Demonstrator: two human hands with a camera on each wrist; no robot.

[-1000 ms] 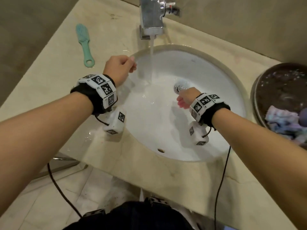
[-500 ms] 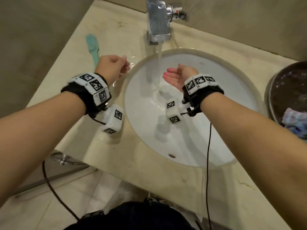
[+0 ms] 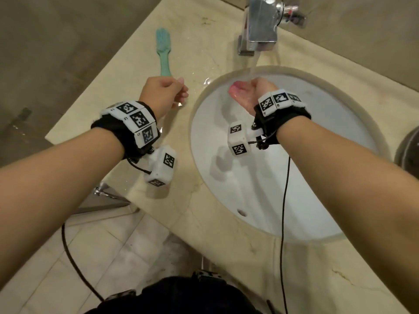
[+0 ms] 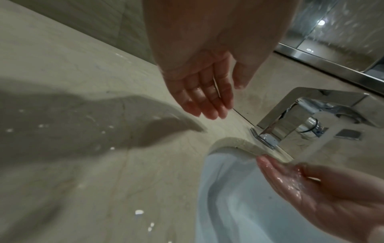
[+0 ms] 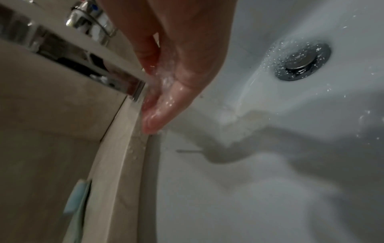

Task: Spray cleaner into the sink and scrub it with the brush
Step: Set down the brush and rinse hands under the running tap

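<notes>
One teal plastic brush [image 3: 163,52] is lying on marble; the cupped right hand [image 3: 248,92] and relaxed left hand [image 3: 162,91] are grasping nothing over one round white sink [image 3: 317,177].

The brush [image 3: 163,53] handle end hides behind the left hand [image 3: 162,92]; a dark basin [image 3: 408,148] is cropped.

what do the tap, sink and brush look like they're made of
Tap: polished chrome-look metal, with mirror-like reflections on its flat faces.
Sink: glossy white ceramic by the look, smooth, with soft highlights and water sheeting across it.
Brush: likely matte teal plastic, of one even colour from handle to bristles; the bristle material is too small to tell.
</notes>
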